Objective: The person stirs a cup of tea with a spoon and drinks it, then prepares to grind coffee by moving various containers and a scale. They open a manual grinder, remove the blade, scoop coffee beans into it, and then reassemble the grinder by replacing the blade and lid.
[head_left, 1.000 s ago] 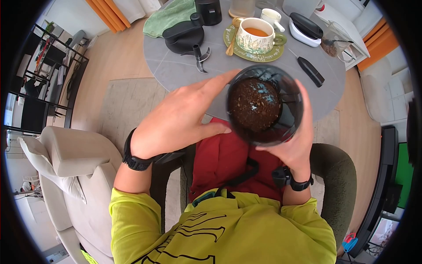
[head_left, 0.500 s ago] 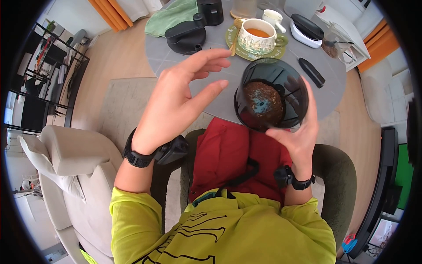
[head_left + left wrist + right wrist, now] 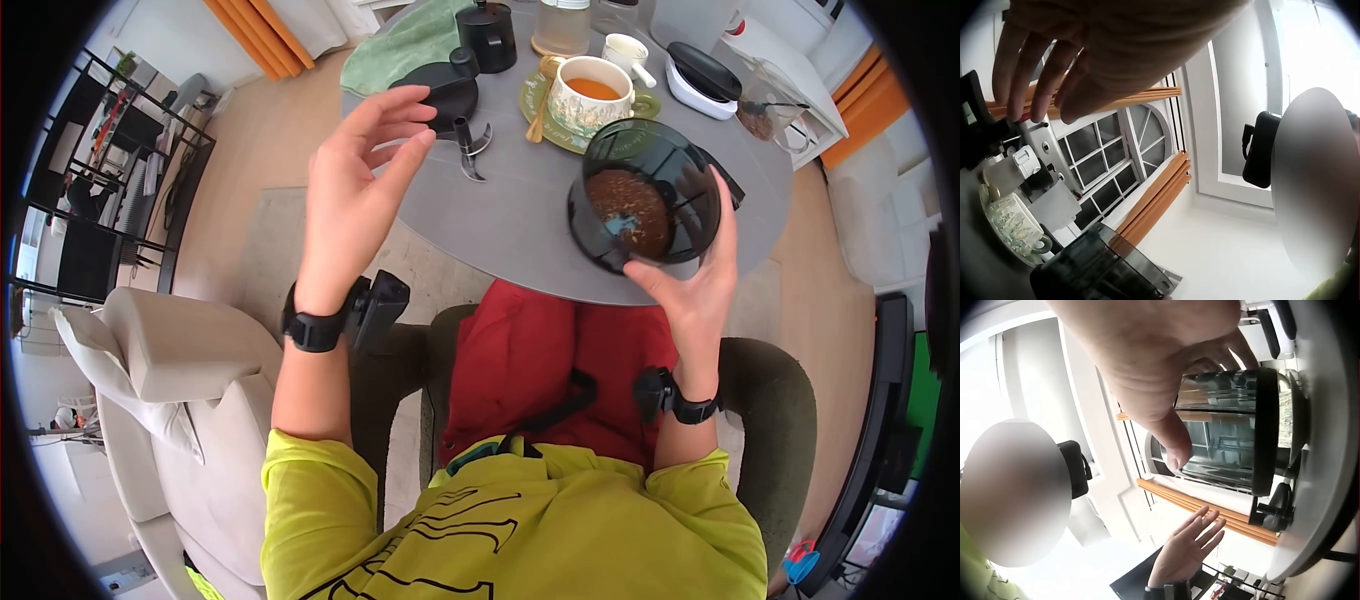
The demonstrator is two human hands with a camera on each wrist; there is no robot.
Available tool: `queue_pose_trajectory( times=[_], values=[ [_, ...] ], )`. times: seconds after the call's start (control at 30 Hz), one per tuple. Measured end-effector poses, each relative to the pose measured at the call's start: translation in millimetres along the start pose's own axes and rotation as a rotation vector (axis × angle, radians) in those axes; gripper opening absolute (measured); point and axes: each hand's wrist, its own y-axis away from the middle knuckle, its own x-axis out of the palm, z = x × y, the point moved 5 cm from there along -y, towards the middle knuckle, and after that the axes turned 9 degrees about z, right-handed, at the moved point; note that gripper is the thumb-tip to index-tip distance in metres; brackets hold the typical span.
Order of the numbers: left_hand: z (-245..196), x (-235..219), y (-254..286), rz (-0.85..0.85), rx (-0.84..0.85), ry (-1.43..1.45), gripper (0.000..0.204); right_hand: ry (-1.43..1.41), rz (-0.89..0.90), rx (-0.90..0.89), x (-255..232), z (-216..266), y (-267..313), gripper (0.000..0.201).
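Observation:
My right hand (image 3: 698, 295) grips a tinted clear chopper bowl (image 3: 692, 195) from its right side, thumb in front. Brown grounds (image 3: 628, 205) with bluish glints cover its bottom. In the right wrist view the bowl (image 3: 1225, 431) shows a thick dark base, and the thumb presses on its side. My left hand (image 3: 350, 195) is raised at the table's left edge, holding nothing, its fingers loosely bent and apart from the thumb. Just beyond it on the table are a black lid-like piece (image 3: 445, 95) and a chopper blade (image 3: 469, 158) with curved metal wings.
Behind the bowl, a patterned cup (image 3: 585, 105) of orange-brown liquid stands on a green saucer (image 3: 531, 100) with a golden spoon (image 3: 540, 118). A black pot (image 3: 486, 40), green cloth (image 3: 405, 55), small white cup (image 3: 625, 52), black-and-white case (image 3: 702, 80) and glass jug (image 3: 765, 115) ring the table.
My left hand has come off the bowl and moved left, fingers apart. The right hand, still holding the bowl, has shifted rightward. The blade shows again beside the left hand.

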Motion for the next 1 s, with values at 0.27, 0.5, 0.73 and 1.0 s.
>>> queue_pose_trajectory(
  times=[0.27,0.5,0.73,1.0],
  values=[
    [14,19,-1,-0.018,0.049,-0.551,0.026,0.027,0.038,0.071,6,-26,-7,0.100],
    [23,31,-11,0.003,0.106,-0.643,0.030,0.008,0.072,0.076,4,-40,-10,0.104],
    [34,44,-28,0.010,0.153,-0.796,0.025,0.014,0.081,0.052,7,-47,-9,0.108],
    [6,27,-34,-0.097,0.039,-0.671,0.019,0.047,0.077,0.017,7,-50,-9,0.109]
  ],
)
